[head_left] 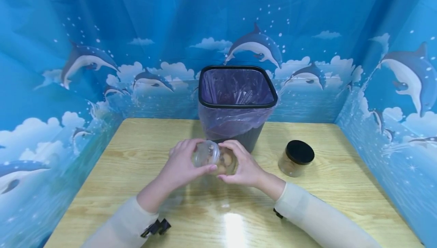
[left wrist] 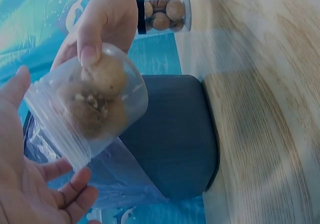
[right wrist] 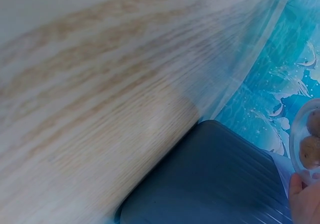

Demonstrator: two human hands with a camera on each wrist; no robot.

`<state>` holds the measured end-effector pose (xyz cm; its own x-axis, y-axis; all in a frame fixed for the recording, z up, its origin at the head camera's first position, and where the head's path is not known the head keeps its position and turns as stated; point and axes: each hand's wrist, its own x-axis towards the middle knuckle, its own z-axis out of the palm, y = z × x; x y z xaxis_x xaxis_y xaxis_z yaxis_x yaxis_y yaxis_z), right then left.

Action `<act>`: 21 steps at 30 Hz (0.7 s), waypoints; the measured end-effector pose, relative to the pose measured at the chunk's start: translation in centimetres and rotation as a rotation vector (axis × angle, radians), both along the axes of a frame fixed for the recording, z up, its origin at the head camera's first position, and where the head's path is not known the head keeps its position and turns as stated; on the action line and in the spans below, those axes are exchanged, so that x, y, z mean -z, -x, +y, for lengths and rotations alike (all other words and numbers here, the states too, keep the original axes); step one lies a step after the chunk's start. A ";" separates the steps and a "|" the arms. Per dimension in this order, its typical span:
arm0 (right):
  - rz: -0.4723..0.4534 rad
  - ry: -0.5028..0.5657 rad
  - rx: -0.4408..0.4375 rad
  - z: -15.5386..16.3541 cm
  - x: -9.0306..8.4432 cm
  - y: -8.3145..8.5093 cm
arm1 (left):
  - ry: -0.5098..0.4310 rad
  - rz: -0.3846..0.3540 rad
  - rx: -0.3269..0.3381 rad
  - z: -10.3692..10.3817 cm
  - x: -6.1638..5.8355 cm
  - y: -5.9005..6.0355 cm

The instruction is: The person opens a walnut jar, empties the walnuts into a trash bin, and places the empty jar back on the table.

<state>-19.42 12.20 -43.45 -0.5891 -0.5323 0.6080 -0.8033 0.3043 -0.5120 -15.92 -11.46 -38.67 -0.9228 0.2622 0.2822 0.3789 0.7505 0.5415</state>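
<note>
A clear plastic jar [left wrist: 127, 119] with a ridged mouth is tilted on its side, with several round, brown, walnut-like pieces [left wrist: 107, 77] and small pale bits inside. My right hand [head_left: 242, 166] grips the bottom end, its thumb pressed along the wall. Around the mouth end curls my left hand [head_left: 181, 164], thumb and fingertips right at the rim in the left wrist view. In the head view the jar is held in front of a dark trash bin [head_left: 247, 140], lower than its rim. Only part of the jar and my right fingers show in the right wrist view.
A purple liner bag [head_left: 228, 121] is folded over the bin, under its black rim. To the right, a second clear jar [head_left: 288, 166] with a black lid [head_left: 299, 152] and similar brown pieces stands on the wooden table [head_left: 136, 142]. Blue dolphin-print curtain [head_left: 191, 20] surrounds the table.
</note>
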 end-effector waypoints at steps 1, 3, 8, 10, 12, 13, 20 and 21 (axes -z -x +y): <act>0.001 0.001 0.000 0.0 0.0 0.0 | 0.007 0.004 -0.016 0.1 -0.1 -0.1; 0.006 0.000 0.001 0.0 0.0 0.0 | 0.024 0.008 -0.046 0.3 -0.1 -0.2; 0.013 -0.001 0.000 0.0 0.1 0.1 | 0.070 -0.008 -0.095 0.7 -0.2 -0.4; 0.015 -0.001 -0.002 0.0 0.1 0.0 | 0.088 -0.018 -0.102 0.7 -0.3 -0.4; 0.023 0.002 -0.004 0.0 0.0 0.0 | 0.104 -0.023 -0.098 0.7 -0.3 -0.4; 0.026 0.003 -0.005 0.0 0.0 0.0 | 0.109 -0.024 -0.092 0.6 -0.3 -0.4; 0.029 0.013 -0.010 0.2 0.0 0.0 | 0.049 0.017 0.104 -0.5 -0.1 0.2; 0.030 0.012 -0.012 0.2 0.0 0.0 | 0.032 0.028 0.147 -0.7 0.0 0.4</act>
<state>-19.43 12.44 -43.47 -0.5643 -0.5318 0.6315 -0.8218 0.2886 -0.4913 -16.28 -12.13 -38.62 -0.8656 0.4032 0.2968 0.5006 0.7026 0.5056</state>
